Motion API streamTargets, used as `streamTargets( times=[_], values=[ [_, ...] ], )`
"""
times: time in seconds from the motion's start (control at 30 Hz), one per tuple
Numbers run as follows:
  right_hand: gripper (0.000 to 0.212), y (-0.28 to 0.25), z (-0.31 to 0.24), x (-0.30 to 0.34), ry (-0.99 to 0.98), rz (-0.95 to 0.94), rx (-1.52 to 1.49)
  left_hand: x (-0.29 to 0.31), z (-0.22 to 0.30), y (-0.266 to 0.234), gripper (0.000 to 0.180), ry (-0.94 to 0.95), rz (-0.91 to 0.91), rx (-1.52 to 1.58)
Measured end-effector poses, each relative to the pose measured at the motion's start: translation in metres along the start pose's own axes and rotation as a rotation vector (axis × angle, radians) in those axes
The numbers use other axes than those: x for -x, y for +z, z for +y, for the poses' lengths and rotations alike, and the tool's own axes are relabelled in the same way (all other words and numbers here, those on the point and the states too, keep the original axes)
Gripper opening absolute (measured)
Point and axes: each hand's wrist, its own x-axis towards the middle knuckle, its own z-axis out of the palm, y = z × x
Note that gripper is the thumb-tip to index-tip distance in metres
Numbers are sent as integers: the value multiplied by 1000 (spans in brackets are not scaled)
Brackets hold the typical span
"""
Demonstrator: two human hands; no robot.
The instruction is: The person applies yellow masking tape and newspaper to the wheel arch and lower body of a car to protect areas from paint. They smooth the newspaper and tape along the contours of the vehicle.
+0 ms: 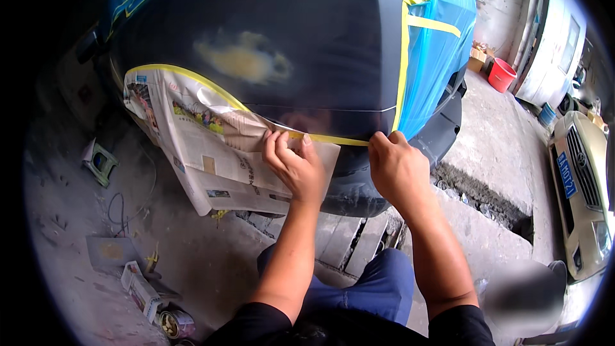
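Note:
In front of me is a dark car body panel (320, 38) with a sanded yellowish patch (243, 61). A newspaper sheet (198, 147) hangs along its lower left edge, fixed at the curved part by yellow masking tape (346, 140). My left hand (293, 165) has its fingers curled over the sheet's top edge, pinching newspaper and tape against the panel's bottom edge. Stretched to the right, the tape ends at my right hand (398, 165), whose fingers are closed on it by the panel's lower corner. Blue plastic film (435, 70) bordered with yellow tape covers the adjoining side.
A small stool (100, 162) stands on the floor at left, above a cardboard box (141, 291) and an open tin (176, 324). At right are a red bucket (501, 75), a floor channel (490, 208) and a gold car (583, 186).

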Motion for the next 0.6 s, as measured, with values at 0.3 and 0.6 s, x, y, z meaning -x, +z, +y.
streamTargets(
  times=[0.3, 0.6],
  values=[
    [11, 25, 12, 4, 46, 172, -474, 15, 24, 10, 88, -91, -113, 50],
    [11, 11, 78, 52, 263, 341, -829, 17, 22, 5, 108, -127, -194, 45]
  ],
)
